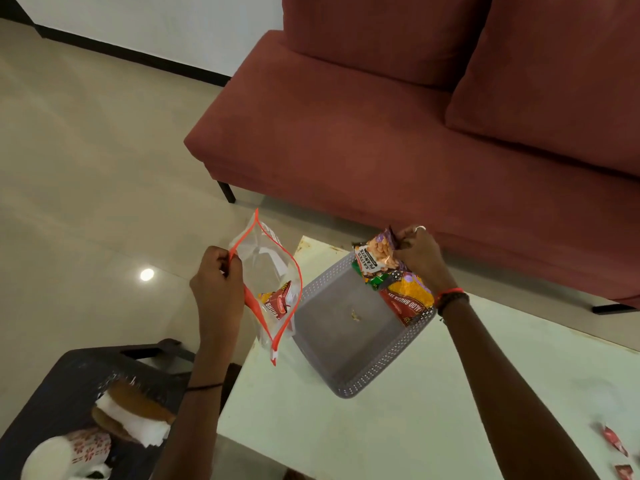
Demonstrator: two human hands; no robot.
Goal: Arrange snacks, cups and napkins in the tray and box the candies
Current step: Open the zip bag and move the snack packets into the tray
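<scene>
Grey perforated plastic tray (346,389) sits at the left edge of the white table (329,445). Snack packets are bunched in its far right corner: a red-and-yellow packet (410,301) and a green packet (375,280). The rest of the floor is bare but for a small yellow scrap (355,315).

Right hand (417,254) pinches the top of a salted-peanut packet (375,254) above that corner.

Left hand (216,284) grips the rim of an orange-edged clear zip bag (266,261), held off the table's left edge with its mouth gaping. One red snack packet (277,299) is inside.

Red-wrapped candies (614,443) lie near the table's right side.

Right wrist: a red thread (450,291) beside a dark beaded bracelet (453,301); a silver ring (420,228) on one finger. A thin black thread (204,387) circles the left forearm.
</scene>
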